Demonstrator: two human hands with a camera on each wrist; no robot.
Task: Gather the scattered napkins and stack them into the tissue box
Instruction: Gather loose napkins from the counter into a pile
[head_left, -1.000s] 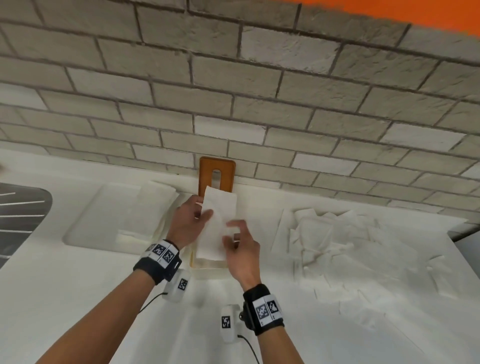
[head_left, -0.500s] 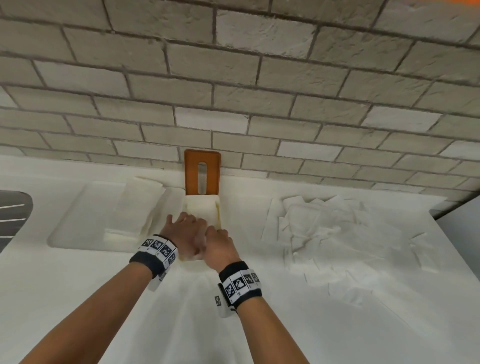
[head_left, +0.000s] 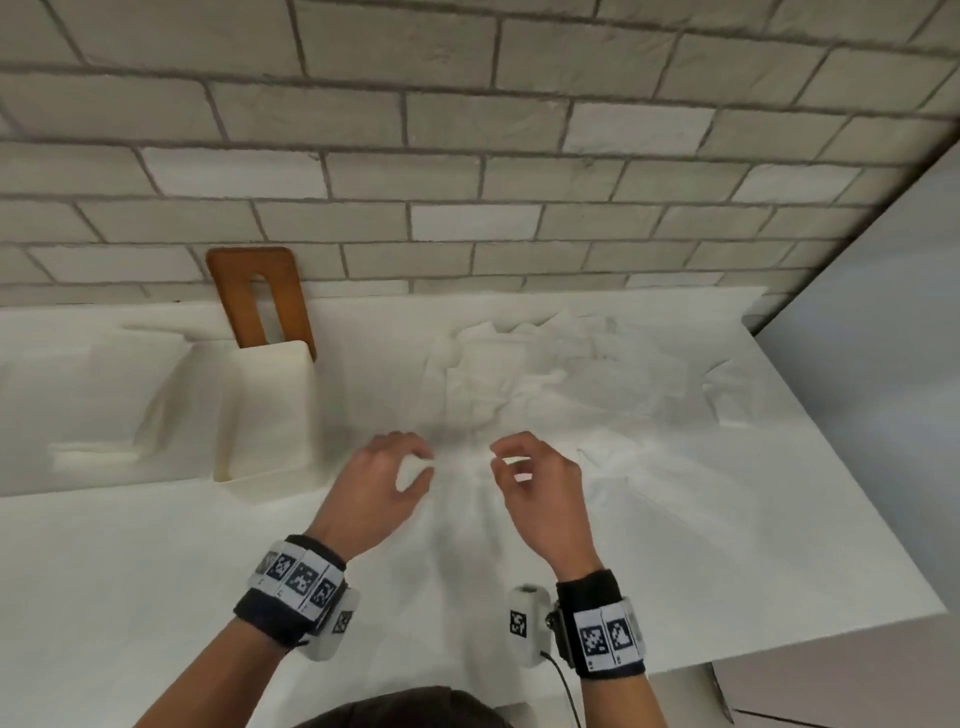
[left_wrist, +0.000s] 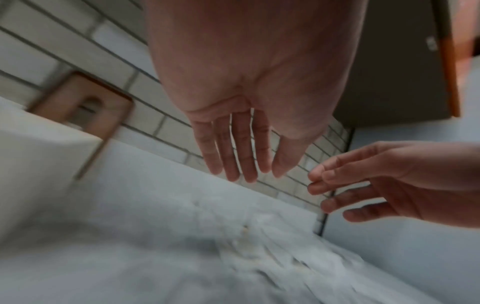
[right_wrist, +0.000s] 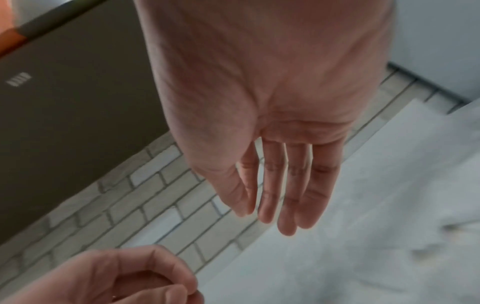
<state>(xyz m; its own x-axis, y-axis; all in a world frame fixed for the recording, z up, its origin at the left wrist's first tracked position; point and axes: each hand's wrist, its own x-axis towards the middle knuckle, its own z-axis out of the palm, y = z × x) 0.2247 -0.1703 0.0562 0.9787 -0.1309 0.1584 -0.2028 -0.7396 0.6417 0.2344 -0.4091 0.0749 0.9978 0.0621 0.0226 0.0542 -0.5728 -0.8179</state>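
The cream tissue box (head_left: 267, 410) stands on the white counter at left centre, with napkins stacked inside. Its brown slotted lid (head_left: 260, 296) leans against the brick wall behind it; the lid (left_wrist: 83, 107) also shows in the left wrist view. A heap of scattered white napkins (head_left: 545, 384) lies to the right of the box. My left hand (head_left: 410, 462) and right hand (head_left: 506, 460) hover side by side over the near edge of the heap, fingers relaxed and holding nothing. The wrist views show both hands empty: left hand (left_wrist: 244, 174), right hand (right_wrist: 272, 220).
A white tray-like recess (head_left: 104, 395) with folded white paper sits left of the box. The brick wall (head_left: 467, 156) runs along the back. The counter (head_left: 857, 582) ends at the right. A dark panel (right_wrist: 64, 102) hangs above the wall.
Both hands left the tissue box, where they had pressed a napkin down, and swung right to the scattered heap. The head view turned right and moved closer.
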